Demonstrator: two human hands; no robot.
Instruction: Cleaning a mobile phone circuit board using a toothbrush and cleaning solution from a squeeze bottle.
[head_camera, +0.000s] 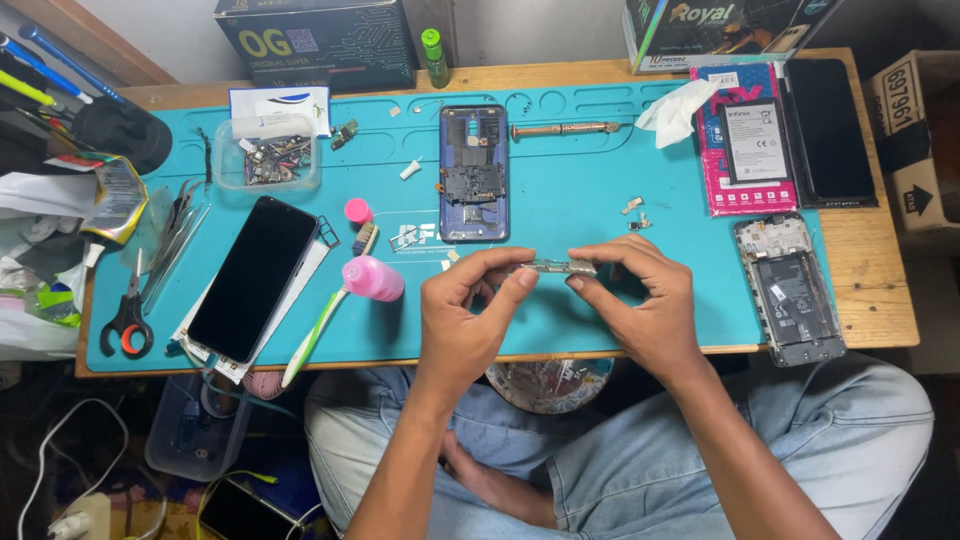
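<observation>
Both hands hold a small flat metallic phone part (560, 267) over the front of the teal work mat (570, 190). My left hand (465, 315) pinches its left end with thumb and fingertips. My right hand (640, 295) pinches its right end. An opened blue phone body (473, 172) with bare circuit parts lies on the mat just beyond the hands. A few tiny loose parts (636, 215) lie near my right hand.
A black phone (252, 277), a pink bottle (372, 278), a toothbrush (318, 330), tweezers (172, 240) and scissors (128, 318) lie left. A clear parts tray (266, 155) and screwdriver (562, 128) sit further back. A battery on pink packaging (752, 140), a dark phone (826, 130) and an opened phone frame (790, 290) lie right.
</observation>
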